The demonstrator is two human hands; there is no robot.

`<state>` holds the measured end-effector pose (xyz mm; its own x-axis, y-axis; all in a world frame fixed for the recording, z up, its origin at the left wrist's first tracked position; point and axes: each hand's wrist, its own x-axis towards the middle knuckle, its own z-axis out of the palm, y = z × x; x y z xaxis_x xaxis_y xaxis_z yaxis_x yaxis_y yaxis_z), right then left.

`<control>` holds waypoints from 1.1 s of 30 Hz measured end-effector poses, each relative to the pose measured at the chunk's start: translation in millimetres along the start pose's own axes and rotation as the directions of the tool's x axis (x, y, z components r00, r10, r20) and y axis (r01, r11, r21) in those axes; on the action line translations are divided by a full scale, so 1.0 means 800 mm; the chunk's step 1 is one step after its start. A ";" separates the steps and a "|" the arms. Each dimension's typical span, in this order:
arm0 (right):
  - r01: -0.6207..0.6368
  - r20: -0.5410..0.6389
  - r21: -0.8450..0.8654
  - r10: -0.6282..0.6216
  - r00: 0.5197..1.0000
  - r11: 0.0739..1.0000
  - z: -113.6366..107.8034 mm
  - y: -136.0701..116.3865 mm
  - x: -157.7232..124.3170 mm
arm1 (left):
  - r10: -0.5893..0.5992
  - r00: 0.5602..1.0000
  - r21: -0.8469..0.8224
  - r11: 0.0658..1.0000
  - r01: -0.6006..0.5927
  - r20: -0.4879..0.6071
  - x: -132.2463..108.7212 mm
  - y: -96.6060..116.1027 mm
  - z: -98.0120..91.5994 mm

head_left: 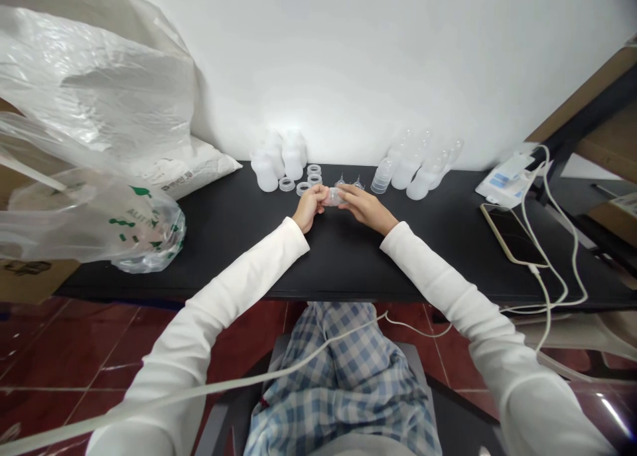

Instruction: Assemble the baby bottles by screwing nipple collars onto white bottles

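My left hand (310, 207) and my right hand (368, 208) meet over the middle of the black table. Between them they grip a small clear bottle cap (334, 197), lying sideways; fingers hide both its ends. Just behind my left hand lie several translucent screw rings (287, 184). Beyond my right hand stand clear pointed bottle nipples (357, 182). White translucent bottles (265, 172) without tops are grouped at the back left. At the back right, more bottles (418, 185) carry clear domed caps, beside a stack of clear caps (382, 176).
A clear plastic bag (149, 227) and large white sacks (124, 91) cover the table's left end. To the right lie a phone (512, 233) with a white cable (550, 290) and a white-blue packet (506, 178). A white wall (348, 64) rises behind.
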<state>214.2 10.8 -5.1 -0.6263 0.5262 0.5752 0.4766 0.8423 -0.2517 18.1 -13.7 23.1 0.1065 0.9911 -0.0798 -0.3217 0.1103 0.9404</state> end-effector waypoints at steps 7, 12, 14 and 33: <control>0.004 0.000 0.082 -0.004 1.000 0.997 -0.005 -0.014 0.000 | 0.104 0.994 0.102 0.990 -0.101 -0.018 0.005 -0.009 -0.002; -0.271 -0.208 0.290 0.337 0.918 0.918 0.006 -0.034 0.009 | 0.427 0.904 0.296 0.860 -0.415 0.028 -0.005 -0.020 0.006; -0.411 -0.158 0.381 0.496 0.854 0.828 0.009 -0.039 0.010 | 0.489 0.869 0.350 0.802 -0.483 0.079 -0.009 -0.021 0.009; 0.165 0.132 -0.201 -0.141 0.981 0.966 -0.008 -0.010 0.003 | -0.150 0.978 0.127 0.983 0.132 0.143 0.007 0.014 -0.010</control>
<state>213.1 4.4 3.6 -0.7631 0.4134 0.4967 0.4806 0.8769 0.0086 7.5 -6.3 30.7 0.2868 0.9424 -0.1722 -0.1826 0.2302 0.9559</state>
